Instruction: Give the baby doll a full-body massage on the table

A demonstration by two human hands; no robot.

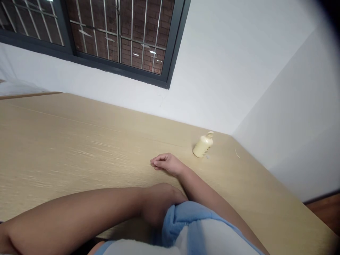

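My left hand (160,202) reaches across the front of my body and bears on a soft blue-and-white towel (191,212). Its fingers are wrapped into the cloth and partly hidden by it. The towel lies against my right forearm. My right hand (168,164) hovers over or rests on the wooden tabletop (92,141); which of the two I cannot tell. Its fingers are curled, thumb against the fingertips, and nothing shows in them. A cream pump bottle (203,146) stands upright beyond my right hand, to its right, untouched.
A white wall (212,71) meets the table's back edge, with a corner at the right. Above, a dark-framed window (167,63) has metal bars. A thin pale strand (237,153) lies near the table's right edge. Clear plastic wrap (21,88) shows at far left.
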